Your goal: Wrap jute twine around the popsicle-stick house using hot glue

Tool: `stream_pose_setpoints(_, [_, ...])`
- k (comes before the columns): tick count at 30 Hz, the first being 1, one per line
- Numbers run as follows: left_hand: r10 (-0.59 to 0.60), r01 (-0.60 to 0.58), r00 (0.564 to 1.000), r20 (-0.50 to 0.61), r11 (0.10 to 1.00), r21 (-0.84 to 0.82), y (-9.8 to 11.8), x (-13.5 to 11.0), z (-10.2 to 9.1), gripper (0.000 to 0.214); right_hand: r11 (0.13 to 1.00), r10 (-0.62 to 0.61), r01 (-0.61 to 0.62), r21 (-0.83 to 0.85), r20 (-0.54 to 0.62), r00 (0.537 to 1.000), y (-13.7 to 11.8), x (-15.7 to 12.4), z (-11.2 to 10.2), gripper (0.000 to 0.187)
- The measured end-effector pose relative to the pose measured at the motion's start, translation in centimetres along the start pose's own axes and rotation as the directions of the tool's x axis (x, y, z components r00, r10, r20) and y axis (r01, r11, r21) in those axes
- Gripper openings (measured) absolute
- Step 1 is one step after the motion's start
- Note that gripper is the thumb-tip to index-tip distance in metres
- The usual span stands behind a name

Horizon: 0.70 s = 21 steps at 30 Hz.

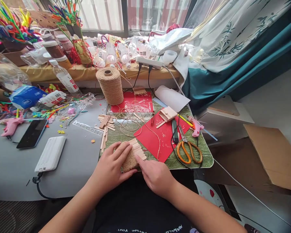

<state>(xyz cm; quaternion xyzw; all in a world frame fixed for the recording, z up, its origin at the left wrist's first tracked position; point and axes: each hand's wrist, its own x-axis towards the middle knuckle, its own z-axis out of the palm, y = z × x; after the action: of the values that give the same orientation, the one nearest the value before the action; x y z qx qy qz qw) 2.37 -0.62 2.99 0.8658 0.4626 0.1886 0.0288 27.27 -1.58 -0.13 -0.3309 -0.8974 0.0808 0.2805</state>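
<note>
The left hand is lying flat with fingers spread over a panel of wooden sticks that is partly wrapped in twine, pressing it down on the near edge of the counter. The right hand is resting just beside it, its forefinger extended and pushing against the bare stick ends, the other fingers loosely curled; it is pinching nothing. The panel is sitting between both hands on a green mat. In my judgement the wrapping is calling for steady downward pressure from the left hand while the right keeps each turn tight against the last, so no gaps are opening and the sticks are not sliding out of line. A loose strand of twine is running away from the hands across a red sheet, toward a large twine spool standing well beyond them. Loose sticks are lying just ahead of the left hand. Orange-handled scissors are lying to the right of the right hand, with a pink glue gun further out. To the left of the left hand are a white power bank and a phone. On the far ledge, clear bottles are standing crowded together, contents too small to tell, and pots are holding bright pipe cleaners.
</note>
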Motion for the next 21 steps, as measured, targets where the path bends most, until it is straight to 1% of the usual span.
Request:
stream_pose_setpoints(4, [-0.005, 0.005, 1.000, -0.001, 1.000, 0.002, 0.3, 0.2, -0.1, 0.087, 1.000, -0.005, 0.005, 0.007, -0.007, 1.000, 0.1, -0.4, 0.1, 0.062])
stream_pose_setpoints(8, [-0.029, 0.029, 1.000, 0.012, 1.000, -0.011, 0.6, 0.3, -0.2, 0.088, 0.996, -0.004, 0.007, 0.084, -0.027, 1.000, -0.4, -0.7, 0.3, 0.060])
stream_pose_setpoints(9, [-0.031, 0.031, 0.999, 0.012, 0.999, -0.010, 0.6, 0.4, -0.2, 0.087, 0.994, 0.014, -0.009, 0.113, -0.043, 0.999, -0.6, -0.7, 0.4, 0.058])
stream_pose_setpoints(11, [-0.034, 0.034, 0.999, 0.008, 0.999, -0.005, 0.7, 0.4, -0.2, 0.085, 0.979, 0.088, -0.073, 0.192, -0.071, 0.994, -1.1, -0.8, 0.5, 0.053])
stream_pose_setpoints(14, [-0.045, 0.045, 0.999, 0.000, 0.999, -0.005, 0.8, 0.3, 0.0, 0.083, 0.939, 0.186, -0.157, 0.305, -0.069, 0.980, -1.7, -1.0, 0.7, 0.046])
stream_pose_setpoints(18, [-0.061, 0.061, 0.998, 0.007, 0.998, -0.006, 0.9, 0.1, 0.0, 0.081, 0.904, 0.209, -0.170, 0.392, -0.059, 0.976, -1.9, -1.4, 0.9, 0.047])
stream_pose_setpoints(21, [-0.079, 0.079, 0.997, 0.008, 0.997, -0.018, 1.2, 0.0, 0.1, 0.083, 0.862, 0.222, -0.182, 0.472, -0.031, 0.974, -1.9, -1.6, 0.8, 0.050])
